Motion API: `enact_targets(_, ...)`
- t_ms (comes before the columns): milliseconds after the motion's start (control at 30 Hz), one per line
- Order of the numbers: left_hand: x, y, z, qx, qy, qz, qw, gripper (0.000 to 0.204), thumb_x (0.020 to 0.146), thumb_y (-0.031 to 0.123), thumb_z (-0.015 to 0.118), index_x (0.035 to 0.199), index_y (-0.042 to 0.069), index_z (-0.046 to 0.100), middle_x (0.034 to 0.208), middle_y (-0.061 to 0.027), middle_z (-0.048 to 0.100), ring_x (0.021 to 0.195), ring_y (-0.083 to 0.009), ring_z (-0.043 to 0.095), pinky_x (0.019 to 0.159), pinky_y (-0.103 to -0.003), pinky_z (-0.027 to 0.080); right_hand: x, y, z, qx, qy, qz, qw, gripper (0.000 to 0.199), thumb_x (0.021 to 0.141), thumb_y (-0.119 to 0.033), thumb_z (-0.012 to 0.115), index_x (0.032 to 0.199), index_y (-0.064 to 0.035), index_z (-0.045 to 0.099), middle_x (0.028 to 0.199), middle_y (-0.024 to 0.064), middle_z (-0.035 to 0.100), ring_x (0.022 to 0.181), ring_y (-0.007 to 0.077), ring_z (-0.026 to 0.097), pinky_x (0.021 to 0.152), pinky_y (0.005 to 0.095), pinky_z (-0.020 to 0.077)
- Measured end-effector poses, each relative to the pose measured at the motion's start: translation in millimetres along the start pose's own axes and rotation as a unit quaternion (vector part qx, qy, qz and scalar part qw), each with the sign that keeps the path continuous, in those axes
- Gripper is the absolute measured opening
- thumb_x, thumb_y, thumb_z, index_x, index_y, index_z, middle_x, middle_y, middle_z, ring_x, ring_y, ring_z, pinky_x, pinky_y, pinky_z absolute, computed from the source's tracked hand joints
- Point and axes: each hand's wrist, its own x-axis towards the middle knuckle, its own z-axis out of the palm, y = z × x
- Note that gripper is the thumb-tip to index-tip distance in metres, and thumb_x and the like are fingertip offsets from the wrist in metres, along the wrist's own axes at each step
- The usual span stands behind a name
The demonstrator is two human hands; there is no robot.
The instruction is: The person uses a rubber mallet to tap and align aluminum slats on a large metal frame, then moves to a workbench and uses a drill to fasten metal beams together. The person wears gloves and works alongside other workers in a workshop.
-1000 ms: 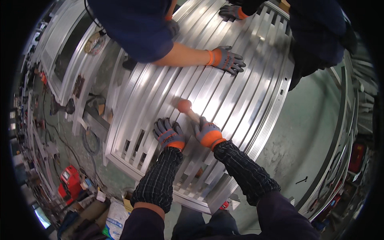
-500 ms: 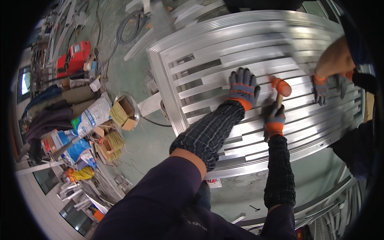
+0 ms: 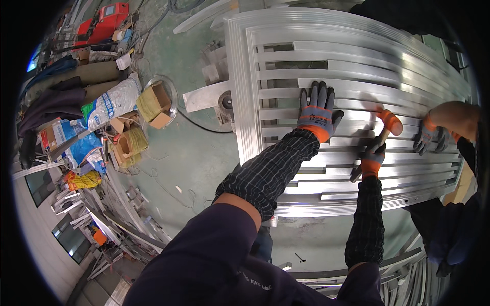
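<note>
A silver metal frame (image 3: pixel 242 97) filled with long parallel slats (image 3: pixel 352 97) lies in front of me. My left hand (image 3: pixel 317 115), in a grey and orange glove, rests flat on the slats with its fingers stretched out. In my gloved right hand (image 3: pixel 372 159) is a mallet (image 3: pixel 391 122) with an orange head, gripped by its handle just above the slats. The end of the handle sticks out below my fist. Some slats are offset lengthwise, and gaps show between them near the frame's left side.
At the right edge, a co-worker's gloved hands (image 3: pixel 431 136) touch the slats. Open cardboard boxes (image 3: pixel 154 104), a white sack (image 3: pixel 115 102) and a red machine (image 3: pixel 104 23) are on the left. Metal profiles (image 3: pixel 408 280) lie at the lower right. A black cable (image 3: pixel 201 127) runs along the floor.
My view has shifted, so the frame sits farther right and the boxes lower left appear moved. My left hand stays flat on the slats; the mallet stays in my right hand.
</note>
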Motion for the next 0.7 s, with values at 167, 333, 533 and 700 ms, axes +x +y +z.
enact_targets(167,7.5,9.7,21.0,0.019,0.061,0.003,0.998,0.080,0.099,0.056,0.048,0.157,0.002,0.037,0.164,-0.0245,0.030,0.154,-0.0439,0.021,0.122,-0.065,0.016,16.0,30.6,-7.3,-0.063,0.037,0.028,0.997,0.034,0.105,-0.030,0.054,0.124,-0.0022,0.059,0.095,0.0221,0.071,0.085,0.0375,0.070,0.074,0.0456,0.0536)
enact_targets(333,5.0,8.2,-0.3,0.083,0.015,-0.024,0.996,0.081,0.101,0.055,0.044,0.160,0.002,0.029,0.167,-0.0213,0.026,0.154,-0.0410,0.022,0.124,-0.060,0.016,-27.3,-86.0,-8.7,-0.036,0.012,0.008,0.999,0.031,0.106,-0.032,0.053,0.104,-0.0011,0.060,0.082,0.0256,0.067,0.079,0.0494,0.066,0.066,0.0479,0.0498)
enact_targets(533,9.9,22.2,-6.5,0.115,-0.012,-0.006,0.993,0.079,0.102,0.054,0.043,0.159,0.002,0.031,0.165,-0.0218,0.029,0.153,-0.0407,0.026,0.123,-0.061,0.019,-37.6,-96.5,-7.8,-0.172,-0.053,-0.036,0.983,0.041,0.104,-0.043,0.049,0.109,-0.0038,0.058,0.085,0.0283,0.069,0.084,0.0518,0.066,0.071,0.0588,0.0501)
enact_targets(700,4.6,8.7,-3.5,0.108,0.028,-0.014,0.994,0.078,0.095,0.050,0.056,0.155,0.003,0.038,0.160,-0.0240,0.035,0.150,-0.0427,0.028,0.120,-0.061,0.023,-49.5,-143.5,-25.2,-0.037,-0.080,0.000,0.996,0.044,0.102,-0.046,0.050,0.112,-0.0040,0.058,0.088,0.0281,0.070,0.089,0.0528,0.065,0.077,0.0584,0.0513)
